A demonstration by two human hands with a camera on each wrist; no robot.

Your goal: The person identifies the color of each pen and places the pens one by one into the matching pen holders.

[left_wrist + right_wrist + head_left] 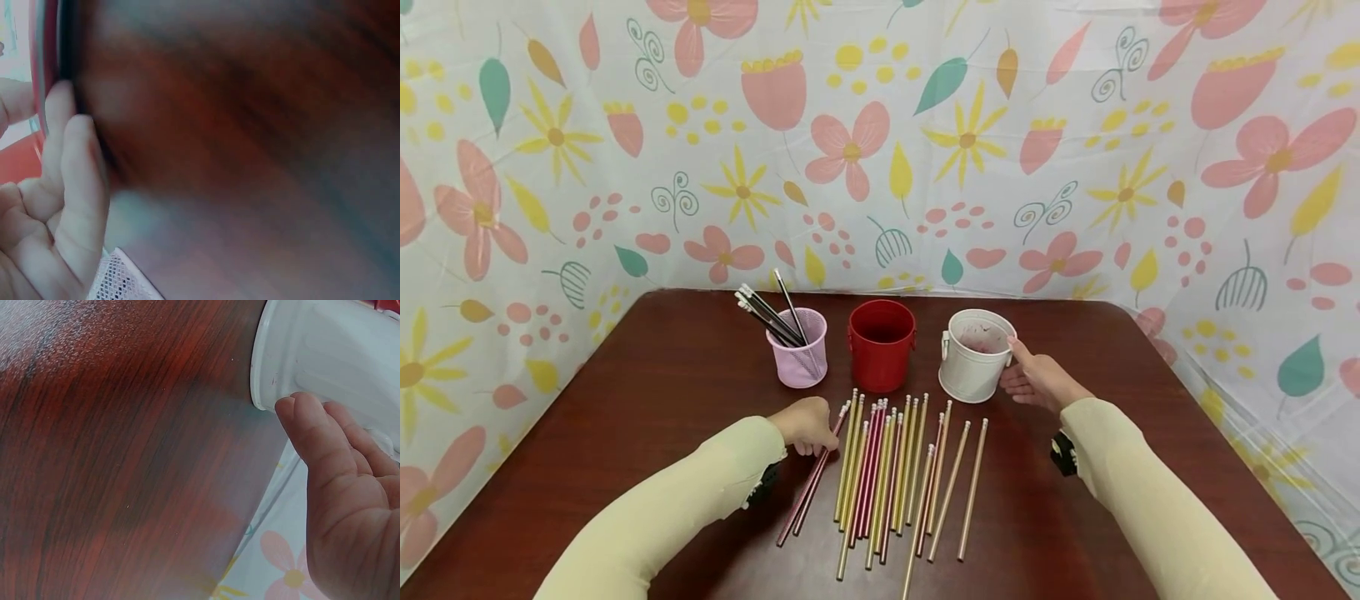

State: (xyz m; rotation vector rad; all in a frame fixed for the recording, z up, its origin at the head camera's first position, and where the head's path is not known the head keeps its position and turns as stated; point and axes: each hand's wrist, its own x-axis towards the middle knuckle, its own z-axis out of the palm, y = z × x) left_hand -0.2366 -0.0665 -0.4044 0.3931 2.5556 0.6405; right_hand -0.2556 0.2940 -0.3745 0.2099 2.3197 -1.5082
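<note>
Two dark pink metallic pencils (807,498) slant at the left of a spread of gold and pink pencils (880,479). My left hand (807,425) pinches them near their white eraser ends; in the left wrist view their shafts (45,44) pass between the thumb and fingers. At the right stands a white bucket (972,372) with small side handles and smudges inside. My right hand (1041,380) rests against its right side, thumb at the rim. Up close, the fingers (310,425) look straight beside the bucket wall (340,356).
A red bucket (882,362) stands in the middle. Left of it, a lavender mesh cup (800,364) holds several black pencils (769,319). Everything stands on a dark brown wooden table (685,400), with a flower-patterned cloth (850,242) behind and at the sides.
</note>
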